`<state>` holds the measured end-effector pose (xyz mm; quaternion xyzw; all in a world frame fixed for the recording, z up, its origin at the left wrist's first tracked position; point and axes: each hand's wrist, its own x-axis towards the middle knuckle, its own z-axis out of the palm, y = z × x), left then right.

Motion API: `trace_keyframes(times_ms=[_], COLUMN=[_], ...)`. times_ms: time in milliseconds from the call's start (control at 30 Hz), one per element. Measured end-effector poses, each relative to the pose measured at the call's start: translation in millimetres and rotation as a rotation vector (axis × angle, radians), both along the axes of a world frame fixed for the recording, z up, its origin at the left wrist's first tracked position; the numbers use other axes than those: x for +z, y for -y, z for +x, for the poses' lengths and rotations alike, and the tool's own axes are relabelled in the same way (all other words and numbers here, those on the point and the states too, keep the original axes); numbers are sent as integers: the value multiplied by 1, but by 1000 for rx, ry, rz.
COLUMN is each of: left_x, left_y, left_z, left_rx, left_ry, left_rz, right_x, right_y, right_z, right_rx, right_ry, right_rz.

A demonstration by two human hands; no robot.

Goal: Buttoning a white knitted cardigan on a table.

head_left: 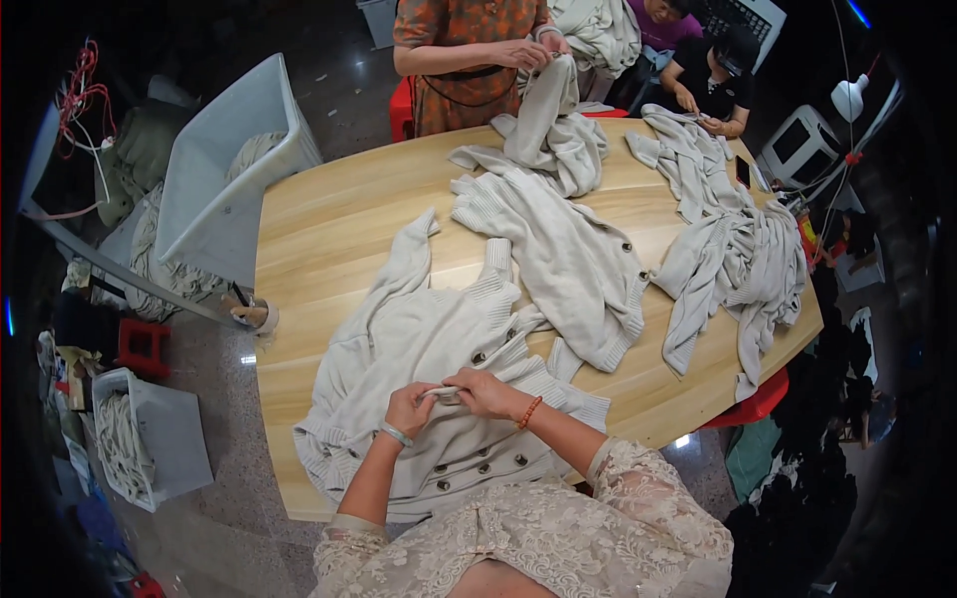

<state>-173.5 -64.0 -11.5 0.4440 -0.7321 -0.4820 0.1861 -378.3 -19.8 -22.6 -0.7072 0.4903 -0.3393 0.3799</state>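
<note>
- Your left hand [407, 411] grasps a small fold of the cream knit cardigan [384, 334] between thumb and fingers; a pale bangle [397, 435] circles that wrist.
- Your right hand [486, 394] pinches the same fold just beside it, and an orange bead bracelet [529, 413] sits on that wrist.
- The cardigan lies spread on the near side of the wooden tabletop [299, 234], directly in front of you, its dark buttons facing up and one sleeve stretched away from you.
- Just beyond it, toward your right, you have a second buttoned cardigan [568, 249] lying crumpled.
- A heap of similar knit garments [738, 254] covers the tabletop's right side, near a smartphone [743, 171].
- Across from you, a standing co-worker [464, 85] in an orange patterned dress holds up part of another knit garment [563, 149] with both hands.
- To your left, a large pale plastic bin [224, 214] stands against the tabletop; a smaller bin [179, 453] of knitwear sits on the floor near a red stool [145, 347].
</note>
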Motion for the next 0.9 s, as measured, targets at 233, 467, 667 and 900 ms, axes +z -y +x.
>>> trace_keyframes(times_ms=[233, 467, 667, 900], left_x=[3, -3, 12, 44], left_y=[6, 12, 9, 9], left_z=[-4, 1, 2, 18], left_rx=[16, -74, -58, -79], left_ry=[-37, -105, -152, 395], left_rz=[13, 96, 203, -19], right_x=[7, 21, 29, 24], right_y=[0, 2, -7, -33], right_z=[2, -1, 1, -39], right_rx=[-161, 13, -25, -95], right_ry=[11, 32, 175, -306], right_rz=[-81, 1, 183, 68])
